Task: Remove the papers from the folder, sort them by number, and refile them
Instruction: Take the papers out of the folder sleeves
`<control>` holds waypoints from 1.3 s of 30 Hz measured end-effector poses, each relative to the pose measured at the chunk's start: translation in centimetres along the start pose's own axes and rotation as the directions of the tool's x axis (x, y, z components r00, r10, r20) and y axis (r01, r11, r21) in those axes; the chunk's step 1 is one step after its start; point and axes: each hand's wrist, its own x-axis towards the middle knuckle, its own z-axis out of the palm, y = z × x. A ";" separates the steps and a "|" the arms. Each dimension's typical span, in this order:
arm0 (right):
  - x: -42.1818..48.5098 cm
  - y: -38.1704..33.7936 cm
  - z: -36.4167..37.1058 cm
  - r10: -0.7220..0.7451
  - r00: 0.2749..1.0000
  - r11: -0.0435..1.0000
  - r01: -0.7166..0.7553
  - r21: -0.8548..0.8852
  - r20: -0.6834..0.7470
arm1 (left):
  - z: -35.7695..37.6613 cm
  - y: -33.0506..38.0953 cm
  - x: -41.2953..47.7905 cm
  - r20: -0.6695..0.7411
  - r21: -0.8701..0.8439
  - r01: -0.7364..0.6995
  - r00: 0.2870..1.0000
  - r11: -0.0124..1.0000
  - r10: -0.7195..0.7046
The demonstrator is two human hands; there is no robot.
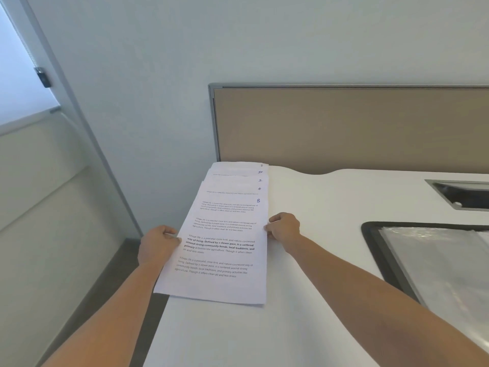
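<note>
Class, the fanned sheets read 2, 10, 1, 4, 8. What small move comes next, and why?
Probably slide sheet 8 right onto the table: the left hand and right hand pinch its edges, and the numbers behind it are unsorted.

A white tabletop (330, 202) is backed by a tan partition panel (344, 128). A metal-rimmed recess (460, 194) is set into it, and a black device (42, 76) is mounted by the window (16, 75).

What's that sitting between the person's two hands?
In the head view, the fanned papers lie between the left hand and right hand, with the sheet marked 8 on top.
</note>
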 end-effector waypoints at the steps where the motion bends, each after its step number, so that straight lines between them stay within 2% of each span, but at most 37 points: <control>1: 0.1 0.1 0.0 -0.001 1.000 1.000 0.001 0.001 -0.002 | 0.1 -0.1 0.1 0.007 0.003 0.019 1.000 1.000 -0.019; 5: 0.4 0.4 0.2 -0.001 0.999 1.000 0.003 0.031 -0.040 | 0.5 -0.3 0.6 0.019 -0.033 0.094 0.995 0.995 -0.093; 15: 1.0 0.9 0.4 -0.030 0.995 0.997 0.037 0.069 -0.098 | 1.2 -0.1 1.2 -0.044 -0.022 0.084 0.995 0.996 -0.085; 22: 0.5 1.7 -0.1 -0.072 0.994 0.995 0.076 0.058 -0.077 | 1.4 0.5 -0.1 -0.073 -0.020 0.059 0.996 0.998 -0.060; 26: -1.0 3.0 -1.2 -0.198 0.980 0.980 0.197 -0.040 -0.010 | 1.8 1.4 -1.5 -0.062 -0.052 0.042 0.997 0.998 -0.045; 29: -2.0 4.1 -2.4 -0.241 0.970 0.969 0.242 -0.049 0.036 | 2.7 2.3 -3.1 -0.014 -0.089 0.026 1.000 0.996 -0.027; 33: -3.2 5.3 -5.0 -0.319 0.945 0.934 0.327 -0.145 0.077 | 4.6 4.4 -6.4 0.054 -0.110 -0.019 0.998 0.994 0.025; 36: -4.4 6.0 -7.7 -0.424 0.894 0.831 0.448 -0.330 0.148 | 6.4 6.0 -9.8 0.101 -0.142 -0.020 0.994 0.990 0.035; 39: -5.4 6.6 -10.9 -0.472 0.857 0.693 0.506 -0.514 0.207 | 8.5 7.3 -13.4 0.159 -0.161 -0.047 0.985 0.986 0.073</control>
